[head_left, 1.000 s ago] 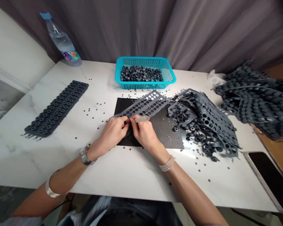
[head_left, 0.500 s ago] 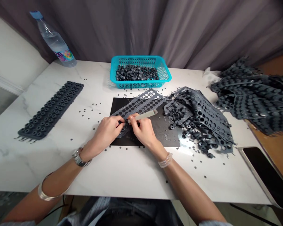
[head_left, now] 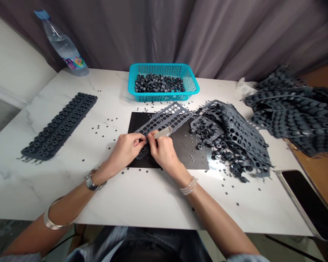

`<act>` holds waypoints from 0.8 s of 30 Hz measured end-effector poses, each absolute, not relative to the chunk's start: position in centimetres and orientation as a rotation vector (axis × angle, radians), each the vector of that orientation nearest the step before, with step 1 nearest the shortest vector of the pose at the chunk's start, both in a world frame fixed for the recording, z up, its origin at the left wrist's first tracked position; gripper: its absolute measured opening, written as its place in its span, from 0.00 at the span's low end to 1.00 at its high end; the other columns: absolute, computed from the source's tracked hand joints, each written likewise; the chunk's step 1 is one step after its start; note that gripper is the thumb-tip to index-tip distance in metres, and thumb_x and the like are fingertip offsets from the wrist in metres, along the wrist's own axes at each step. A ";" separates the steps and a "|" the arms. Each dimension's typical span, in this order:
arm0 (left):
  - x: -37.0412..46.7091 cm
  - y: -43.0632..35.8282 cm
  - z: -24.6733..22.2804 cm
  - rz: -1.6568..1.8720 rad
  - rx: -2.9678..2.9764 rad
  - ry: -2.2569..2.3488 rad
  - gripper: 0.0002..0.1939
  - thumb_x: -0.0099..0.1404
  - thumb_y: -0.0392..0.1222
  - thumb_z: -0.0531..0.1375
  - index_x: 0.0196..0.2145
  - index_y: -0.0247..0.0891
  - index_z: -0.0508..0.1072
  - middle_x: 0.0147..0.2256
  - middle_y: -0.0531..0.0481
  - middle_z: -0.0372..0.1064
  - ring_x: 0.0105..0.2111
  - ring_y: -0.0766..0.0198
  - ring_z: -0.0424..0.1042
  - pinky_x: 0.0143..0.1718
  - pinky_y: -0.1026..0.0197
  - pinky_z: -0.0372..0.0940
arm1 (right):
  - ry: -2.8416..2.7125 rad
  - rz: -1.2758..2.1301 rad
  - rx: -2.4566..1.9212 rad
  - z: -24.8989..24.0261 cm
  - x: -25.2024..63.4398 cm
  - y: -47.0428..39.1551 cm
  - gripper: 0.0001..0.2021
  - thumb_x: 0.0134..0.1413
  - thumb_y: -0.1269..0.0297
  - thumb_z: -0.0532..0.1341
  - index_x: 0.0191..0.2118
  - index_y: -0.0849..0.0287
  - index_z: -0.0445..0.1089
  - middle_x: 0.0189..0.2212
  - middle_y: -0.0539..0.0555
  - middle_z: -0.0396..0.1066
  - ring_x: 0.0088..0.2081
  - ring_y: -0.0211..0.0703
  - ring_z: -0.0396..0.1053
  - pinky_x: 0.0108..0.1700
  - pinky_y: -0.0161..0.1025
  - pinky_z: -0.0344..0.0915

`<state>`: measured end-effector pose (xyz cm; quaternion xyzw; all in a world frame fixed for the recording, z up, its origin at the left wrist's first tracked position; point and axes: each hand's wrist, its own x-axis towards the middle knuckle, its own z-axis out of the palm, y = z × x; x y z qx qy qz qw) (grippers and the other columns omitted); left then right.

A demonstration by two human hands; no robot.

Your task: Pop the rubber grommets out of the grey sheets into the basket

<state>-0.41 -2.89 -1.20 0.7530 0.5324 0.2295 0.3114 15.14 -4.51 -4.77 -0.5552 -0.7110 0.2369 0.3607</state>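
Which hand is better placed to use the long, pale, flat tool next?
Probably the right hand: it holds the tool over the dark grey, rubbery-looking, round-holed strip. The left hand pinches at the strip, with no tool visible.

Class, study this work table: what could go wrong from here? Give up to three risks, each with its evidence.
1. The right hand holds a pale tool close to the left hand; its tip is hidden, but a slip might hurt the fingers there.
2. Small dark discs lie loose on the table, one beside the right forearm, so an arm could sweep some off.
3. The phone lies near the table's right corner, so a bump might knock it down.
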 end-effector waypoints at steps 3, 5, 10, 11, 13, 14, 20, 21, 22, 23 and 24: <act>-1.1 -2.3 0.1 0.840 1.594 1.309 0.06 0.60 0.41 0.64 0.34 0.38 0.77 0.20 0.58 0.53 0.20 0.71 0.52 0.22 0.65 0.49 | -1.787 0.628 -1.425 -4.8 15.1 -4.5 0.14 0.66 0.62 0.48 0.33 0.57 0.67 0.31 0.54 0.74 0.31 0.42 0.72 0.37 0.36 0.62; -1.7 -1.6 0.7 0.987 1.235 1.185 0.06 0.59 0.40 0.66 0.34 0.37 0.76 0.22 0.57 0.55 0.20 0.72 0.52 0.20 0.67 0.48 | -1.708 0.710 -1.392 -4.7 15.3 -4.6 0.16 0.66 0.61 0.49 0.30 0.57 0.68 0.31 0.53 0.75 0.31 0.41 0.72 0.38 0.36 0.63; -2.0 -0.4 0.2 0.880 0.506 0.949 0.03 0.61 0.29 0.61 0.29 0.31 0.72 0.28 0.51 0.63 0.21 0.76 0.56 0.17 0.73 0.53 | -1.359 0.836 -1.333 -3.9 16.5 -4.6 0.19 0.65 0.55 0.51 0.30 0.59 0.72 0.30 0.53 0.74 0.30 0.40 0.72 0.35 0.35 0.65; -1.9 -0.4 0.1 0.867 0.429 0.929 0.04 0.62 0.27 0.60 0.30 0.30 0.72 0.29 0.49 0.64 0.21 0.76 0.57 0.17 0.74 0.54 | -1.297 0.836 -1.326 -3.8 16.8 -4.5 0.19 0.65 0.54 0.52 0.31 0.59 0.72 0.29 0.53 0.74 0.30 0.40 0.72 0.35 0.35 0.66; -1.6 -0.5 -0.1 0.873 0.339 0.894 0.05 0.63 0.25 0.58 0.31 0.28 0.73 0.30 0.46 0.67 0.23 0.75 0.61 0.18 0.74 0.58 | -1.195 0.846 -1.321 -3.6 17.2 -4.4 0.18 0.64 0.53 0.53 0.32 0.59 0.72 0.28 0.53 0.73 0.30 0.40 0.72 0.36 0.36 0.67; -1.5 -0.6 -0.1 0.877 0.315 0.878 0.06 0.63 0.25 0.57 0.31 0.27 0.73 0.31 0.44 0.68 0.24 0.74 0.63 0.19 0.74 0.59 | -1.158 0.856 -1.323 -3.6 17.4 -4.3 0.18 0.63 0.53 0.53 0.32 0.60 0.72 0.27 0.53 0.73 0.30 0.40 0.72 0.36 0.36 0.67; -1.4 -0.9 -0.1 0.852 0.240 0.829 0.04 0.64 0.25 0.58 0.34 0.25 0.74 0.35 0.38 0.72 0.28 0.70 0.69 0.22 0.73 0.64 | -1.094 0.897 -1.335 -3.8 17.4 -4.2 0.17 0.62 0.53 0.55 0.32 0.61 0.73 0.27 0.53 0.73 0.29 0.40 0.71 0.36 0.37 0.67; -1.4 -0.9 -0.1 0.851 0.234 0.817 0.05 0.64 0.25 0.58 0.35 0.25 0.74 0.36 0.37 0.72 0.29 0.70 0.69 0.23 0.73 0.64 | -1.102 0.900 -1.334 -3.8 17.4 -4.2 0.17 0.62 0.53 0.55 0.32 0.61 0.73 0.27 0.53 0.73 0.29 0.40 0.71 0.35 0.37 0.67; -1.4 -1.0 -0.1 0.853 0.228 0.804 0.05 0.64 0.25 0.57 0.35 0.25 0.74 0.36 0.37 0.73 0.28 0.70 0.69 0.22 0.73 0.64 | -1.111 0.900 -1.333 -3.8 17.3 -4.2 0.18 0.62 0.53 0.55 0.31 0.61 0.73 0.27 0.53 0.73 0.29 0.40 0.71 0.35 0.37 0.67; -1.4 -1.0 -0.1 0.856 0.222 0.797 0.05 0.65 0.25 0.57 0.35 0.25 0.73 0.37 0.36 0.73 0.28 0.70 0.69 0.22 0.73 0.64 | -1.122 0.900 -1.334 -3.8 17.2 -4.3 0.18 0.62 0.53 0.55 0.31 0.61 0.73 0.27 0.54 0.73 0.29 0.40 0.71 0.35 0.37 0.67; -1.4 -1.0 0.0 0.860 0.217 0.796 0.05 0.65 0.26 0.56 0.34 0.25 0.73 0.37 0.35 0.73 0.28 0.70 0.69 0.22 0.73 0.64 | -1.131 0.897 -1.337 -3.8 17.2 -4.3 0.18 0.62 0.53 0.55 0.31 0.61 0.73 0.27 0.54 0.73 0.29 0.40 0.71 0.34 0.36 0.66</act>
